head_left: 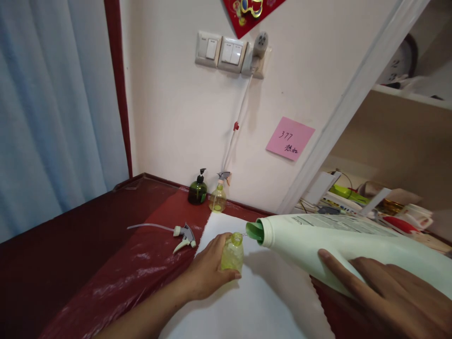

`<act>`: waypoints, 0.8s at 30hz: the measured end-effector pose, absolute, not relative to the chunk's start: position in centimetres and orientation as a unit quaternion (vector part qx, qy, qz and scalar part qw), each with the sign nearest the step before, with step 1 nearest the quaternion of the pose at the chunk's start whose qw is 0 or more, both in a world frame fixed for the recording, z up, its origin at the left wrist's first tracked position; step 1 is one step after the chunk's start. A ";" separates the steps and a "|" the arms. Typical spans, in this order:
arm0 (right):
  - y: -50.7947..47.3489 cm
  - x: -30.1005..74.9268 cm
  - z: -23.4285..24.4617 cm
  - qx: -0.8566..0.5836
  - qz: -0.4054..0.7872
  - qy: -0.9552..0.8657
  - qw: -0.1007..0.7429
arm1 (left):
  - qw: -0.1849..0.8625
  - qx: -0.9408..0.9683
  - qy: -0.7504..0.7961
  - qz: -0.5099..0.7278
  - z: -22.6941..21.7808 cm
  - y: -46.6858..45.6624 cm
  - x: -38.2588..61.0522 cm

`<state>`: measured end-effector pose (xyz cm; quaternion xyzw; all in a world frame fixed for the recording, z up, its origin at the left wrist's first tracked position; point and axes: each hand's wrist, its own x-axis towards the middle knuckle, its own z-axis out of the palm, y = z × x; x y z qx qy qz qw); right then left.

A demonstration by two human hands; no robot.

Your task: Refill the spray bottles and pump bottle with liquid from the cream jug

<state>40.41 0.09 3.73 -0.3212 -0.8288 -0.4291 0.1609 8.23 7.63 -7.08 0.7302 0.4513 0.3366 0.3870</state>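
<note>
The left hand (209, 269) clasps one yellow bottle (232, 255), the right hand (391, 292) one pale jug (310, 242), with one sprayer head (186, 232) and two upright bottles (197, 192) beyond, the jug's base cut off

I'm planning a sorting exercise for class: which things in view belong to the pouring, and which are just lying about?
In the job:
yellow bottle, in the left hand
large pale green bottle, in the right hand
loose spray head, probably

Apparently just lying about:
dark green pump bottle
spray bottle beside it
pink note
</note>
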 end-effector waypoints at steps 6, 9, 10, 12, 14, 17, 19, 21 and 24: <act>0.2 40.2 3.8 -0.316 -0.443 -0.824 0.159 | 0.386 0.728 0.459 0.331 -7.5 7.8 8.3; 0.3 40.2 3.7 -0.324 -0.433 -0.825 0.165 | 0.388 0.726 0.462 0.330 -7.4 7.7 8.2; 0.3 40.3 3.7 -0.320 -0.433 -0.827 0.164 | 0.389 0.726 0.462 0.328 -7.3 7.7 8.2; 0.2 40.3 3.8 -0.314 -0.437 -0.827 0.162 | 0.391 0.727 0.462 0.325 -7.1 7.6 8.2; 0.2 40.4 3.9 -0.312 -0.439 -0.827 0.161 | 0.391 0.729 0.459 0.323 -6.9 7.6 8.2; 0.1 40.3 4.1 -0.314 -0.439 -0.827 0.159 | 0.389 0.729 0.458 0.327 -6.8 7.6 8.2; 0.1 40.4 4.0 -0.313 -0.437 -0.829 0.157 | 0.393 0.726 0.459 0.329 -6.8 7.6 8.2; 0.1 40.4 3.9 -0.316 -0.433 -0.830 0.155 | 0.397 0.723 0.460 0.330 -6.8 7.6 8.2; 0.1 40.4 3.8 -0.321 -0.435 -0.828 0.150 | 0.395 0.722 0.461 0.332 -6.8 7.6 8.2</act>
